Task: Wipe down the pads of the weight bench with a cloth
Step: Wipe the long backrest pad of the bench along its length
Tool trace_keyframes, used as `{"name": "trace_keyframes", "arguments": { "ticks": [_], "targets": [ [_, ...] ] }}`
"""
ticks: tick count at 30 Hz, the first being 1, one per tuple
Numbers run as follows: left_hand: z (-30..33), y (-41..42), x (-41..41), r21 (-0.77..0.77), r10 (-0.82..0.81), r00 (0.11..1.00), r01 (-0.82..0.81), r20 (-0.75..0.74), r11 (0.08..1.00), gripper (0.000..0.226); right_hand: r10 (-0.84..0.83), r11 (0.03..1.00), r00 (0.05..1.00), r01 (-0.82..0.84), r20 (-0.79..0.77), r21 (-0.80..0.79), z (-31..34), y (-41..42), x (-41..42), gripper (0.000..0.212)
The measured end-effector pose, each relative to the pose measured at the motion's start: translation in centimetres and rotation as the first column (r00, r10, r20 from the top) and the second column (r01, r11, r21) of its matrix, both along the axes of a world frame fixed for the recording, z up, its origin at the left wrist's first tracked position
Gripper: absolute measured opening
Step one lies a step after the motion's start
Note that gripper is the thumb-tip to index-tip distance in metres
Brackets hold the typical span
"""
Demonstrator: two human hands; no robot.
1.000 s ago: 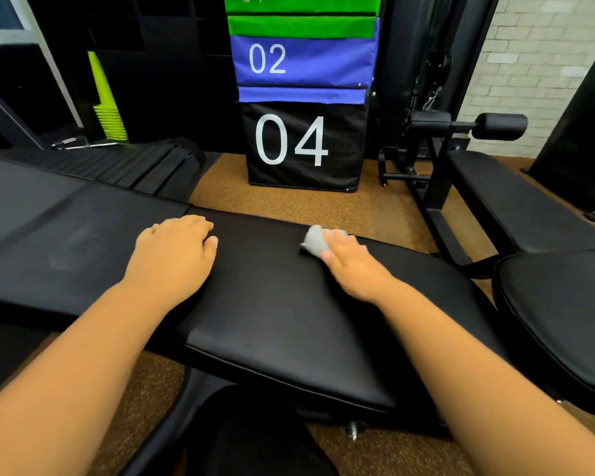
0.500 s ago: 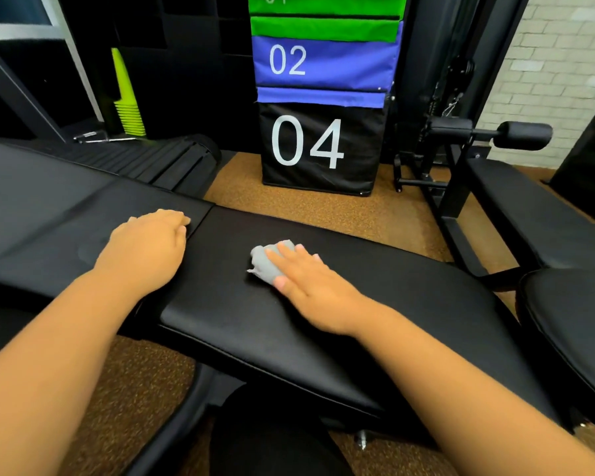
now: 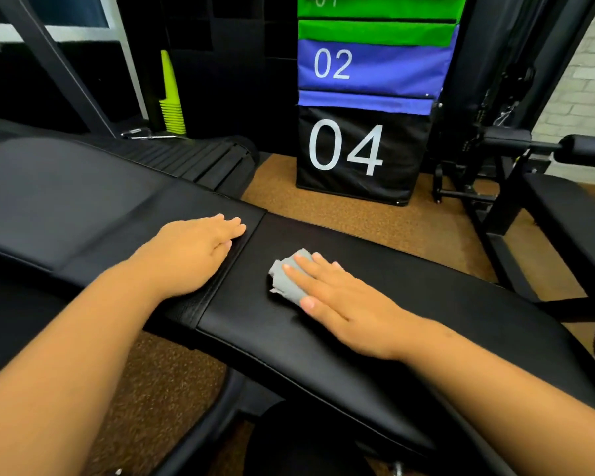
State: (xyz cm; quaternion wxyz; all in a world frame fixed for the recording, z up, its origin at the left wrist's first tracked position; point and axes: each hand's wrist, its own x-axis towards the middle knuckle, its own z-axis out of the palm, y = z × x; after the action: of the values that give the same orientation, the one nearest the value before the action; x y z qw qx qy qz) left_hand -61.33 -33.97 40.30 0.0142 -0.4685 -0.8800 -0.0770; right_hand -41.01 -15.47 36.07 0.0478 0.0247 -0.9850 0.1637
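change: right hand [image 3: 340, 297] and grey cloth [image 3: 285, 280] are further left along the seat pad [image 3: 375, 338] than a second ago, now near the seam [image 3: 227, 269] where it meets the back pad [image 3: 83, 207]. Left hand [image 3: 193, 252] sits on the back pad side of the seam; earlier it was over the seat pad end.
meaning: stroke looks to be running leftward; the stretch of seat pad behind the hand is probably covered, back pad likely not yet wiped.
right hand: fingers straight, flat, pressing the cloth down; cloth bunched, sticking out past the fingertips.
left hand: flat, palm down, holds nothing, bracing.
edges: cloth sits mid-width, both long edges of the seat pad apart from it.
room: back pad surface open to the left; second bench [image 3: 571, 214] well apart on the right; numbered boxes [image 3: 361, 149] stand beyond on the floor.
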Motion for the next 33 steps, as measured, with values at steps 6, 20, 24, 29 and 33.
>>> {"name": "trace_keyframes", "arguments": {
  "ticks": [6,20,24,29,33],
  "targets": [
    [-0.6,0.4,0.2,0.002,0.013,0.999,-0.013,-0.049,1.000,0.048,-0.234,0.967,0.972,0.236,0.033,-0.099,-0.4,5.2,-7.5,0.051],
    [-0.6,0.3,0.1,0.034,0.004,0.998,-0.002,-0.064,0.999,0.048,0.066,0.996,0.998,-0.065,0.006,-0.061,0.3,2.5,-5.8,0.050],
    [-0.5,0.2,0.3,0.026,0.003,0.998,-0.002,-0.055,1.000,0.048,-0.248,0.966,0.966,0.252,0.071,-0.053,0.3,5.3,-8.9,0.052],
    [-0.7,0.4,0.4,0.026,0.071,0.992,-0.068,-0.103,0.997,0.050,-0.074,0.995,0.996,0.077,-0.039,0.060,0.6,-2.1,-5.4,0.056],
    [-0.7,0.5,0.3,-0.015,0.131,0.982,-0.135,-0.137,0.991,0.053,-0.111,0.993,0.994,0.112,0.010,-0.046,0.2,-0.3,-5.0,0.054]
  ]
}}
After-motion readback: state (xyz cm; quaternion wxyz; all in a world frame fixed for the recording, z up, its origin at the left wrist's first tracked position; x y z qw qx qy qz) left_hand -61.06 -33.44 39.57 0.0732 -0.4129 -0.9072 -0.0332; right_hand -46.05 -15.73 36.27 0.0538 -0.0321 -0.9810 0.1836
